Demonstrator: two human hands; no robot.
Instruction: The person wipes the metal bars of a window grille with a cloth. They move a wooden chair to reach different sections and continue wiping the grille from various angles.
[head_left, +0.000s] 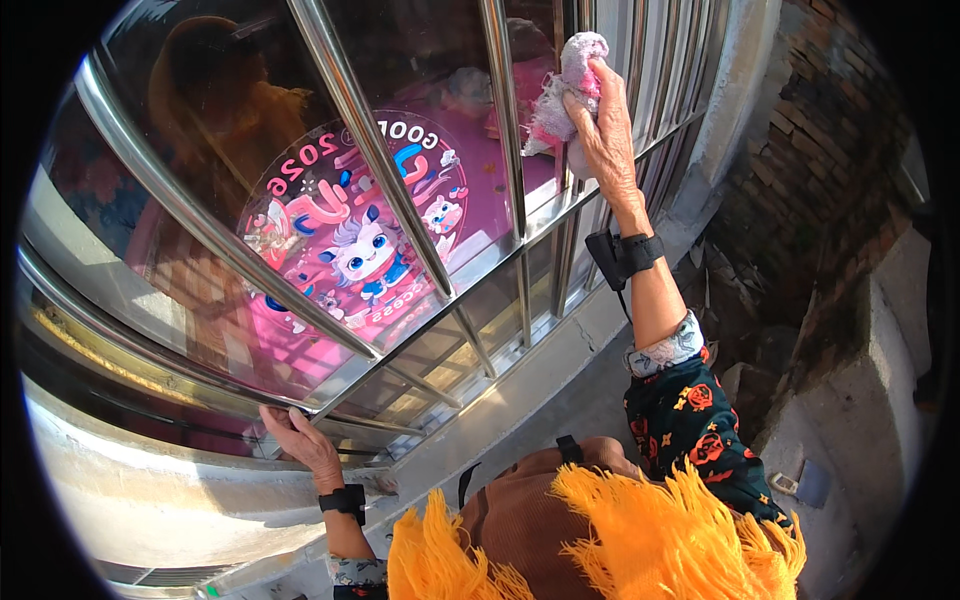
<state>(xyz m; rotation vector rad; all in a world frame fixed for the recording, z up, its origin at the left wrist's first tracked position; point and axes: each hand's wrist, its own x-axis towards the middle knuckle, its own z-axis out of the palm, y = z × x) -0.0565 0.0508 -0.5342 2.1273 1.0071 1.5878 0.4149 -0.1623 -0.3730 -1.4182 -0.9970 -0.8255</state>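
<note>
My right hand (606, 135) holds a crumpled white-and-pink cloth (559, 105) up against the metal-barred window, by the upright bars at the upper right. Thumb and fingers pinch the cloth, and its frayed end hangs to the left. My left hand (306, 444) is at the lower left of the window guard, its fingertips at the joint of a horizontal metal rail (330, 405). Whether those fingers close around the rail cannot be told. Between the hands, behind shiny upright bars (405, 202), is window glass with a round cartoon decal (364, 259) that bears writing.
Below the window runs a concrete sill (555, 349). A stacked brick wall (810, 127) and a rough concrete ledge (847, 375) stand to the right, with debris (739, 292) in the gap. Yellow scarf fringe (660, 525) hangs at the bottom of the view.
</note>
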